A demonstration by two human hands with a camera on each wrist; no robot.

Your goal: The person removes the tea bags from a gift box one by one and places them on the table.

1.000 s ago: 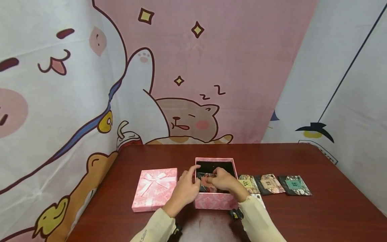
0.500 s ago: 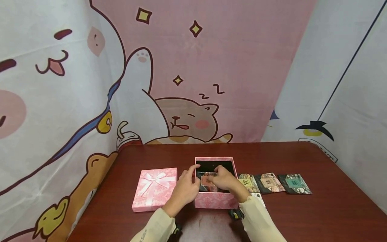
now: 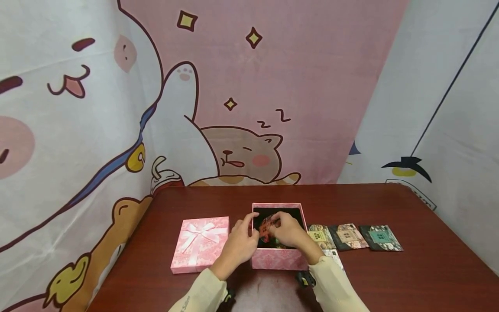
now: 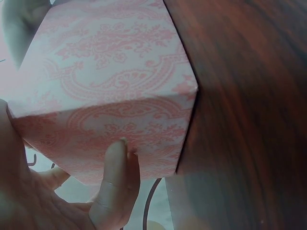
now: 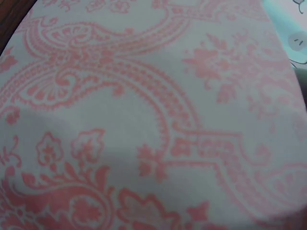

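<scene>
A pink patterned gift box [image 3: 278, 258] stands uncovered on the table, dark inside. My left hand [image 3: 239, 245] grips its left wall, with index finger and thumb at the rim. In the left wrist view other fingers [image 4: 115, 177] rest against the outside of the box [image 4: 110, 62]. Reaching into the box, my right hand [image 3: 288, 229] pinches a dark packet with a red label [image 3: 266, 229], now tilted; its right part is hidden by the fingers. Only the box's patterned side [image 5: 144, 96] fills the right wrist view, hiding that hand.
Left of the box lies its pink lid with a ribbon bow [image 3: 199, 245]. To the right lie a yellow-labelled packet [image 3: 320, 236], a beige-labelled one [image 3: 348, 236] and a green-labelled one [image 3: 380, 238]. A white item [image 3: 335, 256] sits partly behind the right sleeve.
The red-labelled packet lay flat at the box's near part; it is now lifted and tilted by my right hand, uncovering the dark interior beneath. My left hand stays on the box wall.
</scene>
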